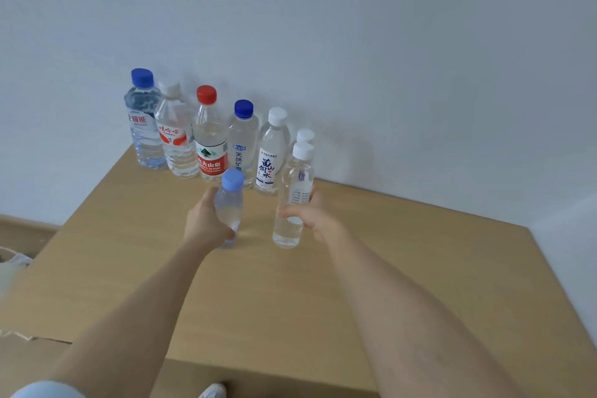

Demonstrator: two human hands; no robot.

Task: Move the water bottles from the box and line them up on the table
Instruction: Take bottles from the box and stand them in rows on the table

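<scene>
Bottles are held one in each hand over the table (420,284); whether their bases touch it cannot be told. The pale-blue-capped bottle (231,200), small and leaning slightly, is gripped around its body by the left hand (205,223). The white-capped bottle (298,181), taller and upright, is gripped at mid-height by the right hand (318,220), fingers curled round it. The two bottles are kept apart, with bare tabletop between the hands. Beyond the hands, a row of bottles (243,139) is stood upright along the wall (387,74), from a large blue-capped bottle (143,126) beyond the left hand to a last bottle (305,135) half hidden behind the right hand's bottle.
</scene>
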